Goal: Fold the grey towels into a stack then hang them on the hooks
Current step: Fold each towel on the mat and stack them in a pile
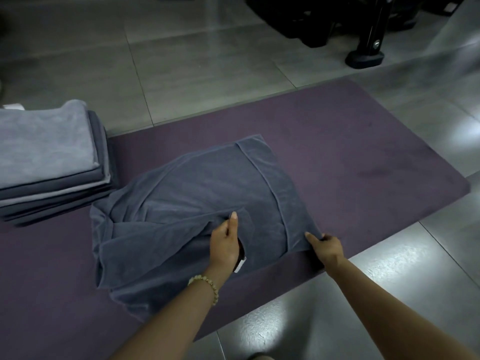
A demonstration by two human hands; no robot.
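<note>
Towel [197, 193] mid-fold on mat [363, 152] — left hand [224, 242] pinches a fold, right hand [327, 245] grips the corner. Next: square edges, then onto stack [49, 157] at 9 o'clock.

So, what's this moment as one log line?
step: folding | left hand: grips towel | right hand: pinches its corner | stack: at left

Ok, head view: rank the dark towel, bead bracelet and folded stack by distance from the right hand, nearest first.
1. dark towel: corner in the grip of the right hand.
2. bead bracelet: on the left wrist, nearby left.
3. folded stack: far left on the mat.
</note>
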